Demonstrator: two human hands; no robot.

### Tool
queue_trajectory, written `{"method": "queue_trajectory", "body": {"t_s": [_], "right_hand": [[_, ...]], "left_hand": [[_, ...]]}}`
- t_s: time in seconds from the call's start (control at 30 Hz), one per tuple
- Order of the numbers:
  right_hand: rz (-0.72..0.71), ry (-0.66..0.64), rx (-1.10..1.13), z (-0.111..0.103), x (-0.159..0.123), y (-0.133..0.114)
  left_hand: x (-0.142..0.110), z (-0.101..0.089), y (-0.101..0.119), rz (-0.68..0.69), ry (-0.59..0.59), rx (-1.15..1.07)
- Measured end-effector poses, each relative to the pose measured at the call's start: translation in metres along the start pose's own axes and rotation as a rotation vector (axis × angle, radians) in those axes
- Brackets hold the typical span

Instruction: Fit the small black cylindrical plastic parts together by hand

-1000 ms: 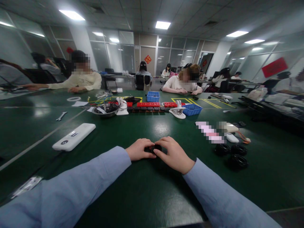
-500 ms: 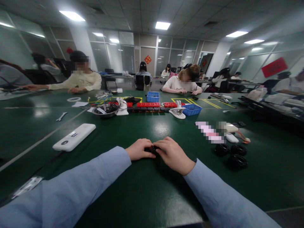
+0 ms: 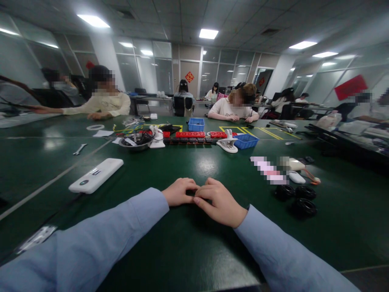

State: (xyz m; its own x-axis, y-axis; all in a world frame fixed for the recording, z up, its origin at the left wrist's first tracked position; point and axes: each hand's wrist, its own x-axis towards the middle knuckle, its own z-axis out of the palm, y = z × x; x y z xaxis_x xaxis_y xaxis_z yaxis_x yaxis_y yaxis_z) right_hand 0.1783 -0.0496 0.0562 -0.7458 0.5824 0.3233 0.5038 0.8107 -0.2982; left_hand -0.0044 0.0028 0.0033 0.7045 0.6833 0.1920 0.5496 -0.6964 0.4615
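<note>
My left hand [image 3: 180, 192] and my right hand [image 3: 221, 202] meet low over the green table [image 3: 170, 247], in the middle of the view. Their fingertips are bent and pressed together, and the right hand's fingers overlap the left's. Whatever they hold is hidden behind the fingers; only dark shadow shows between thumb and fingers. Both hands are closed. Several black ring-shaped parts [image 3: 304, 207] lie to the right of my right hand. Off to the left of my left hand is a white power bank [image 3: 103, 175] with a cable.
Farther forward stand a bowl of cables [image 3: 135, 142], white clamps [image 3: 227, 142], a red-and-black strip [image 3: 191, 138] and blue trays [image 3: 246, 140]. A wrench [image 3: 80, 149] lies left. A white mouse-like item [image 3: 297, 177] rests right. Co-workers sit across the table.
My right fingers have shifted slightly over the left fingertips. The small dark piece glimpsed between the hands before is now covered. Objects on the table stay where they were.
</note>
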Motion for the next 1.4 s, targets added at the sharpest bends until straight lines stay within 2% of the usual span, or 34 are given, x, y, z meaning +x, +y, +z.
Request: {"method": "queue_trajectory", "body": {"t_s": [0.23,0.47,0.57,0.67,0.93,1.17,1.4], "right_hand": [[0.028,-0.048,-0.083,0.001,-0.002,0.004],[0.314,-0.038,-0.133,-0.002,-0.001,0.018],[0.461,-0.017,-0.096,0.000,-0.001,0.025],[0.529,-0.008,-0.032,0.002,-0.001,0.028],[0.404,0.091,0.029,0.000,-0.001,0.023],[0.250,0.033,-0.008,-0.001,-0.002,0.021],[0.199,0.029,-0.026,0.000,-0.001,0.021]], "left_hand": [[0.000,0.001,-0.002,0.012,0.020,-0.004],[0.000,-0.001,0.000,0.002,0.010,-0.031],[0.000,-0.001,0.000,-0.005,0.006,-0.024],[0.000,-0.001,0.000,-0.012,0.001,-0.008],[0.000,0.000,0.000,-0.001,-0.003,0.030],[-0.001,-0.001,0.001,0.001,0.009,0.012],[0.000,0.000,0.001,0.003,0.009,0.023]]}}
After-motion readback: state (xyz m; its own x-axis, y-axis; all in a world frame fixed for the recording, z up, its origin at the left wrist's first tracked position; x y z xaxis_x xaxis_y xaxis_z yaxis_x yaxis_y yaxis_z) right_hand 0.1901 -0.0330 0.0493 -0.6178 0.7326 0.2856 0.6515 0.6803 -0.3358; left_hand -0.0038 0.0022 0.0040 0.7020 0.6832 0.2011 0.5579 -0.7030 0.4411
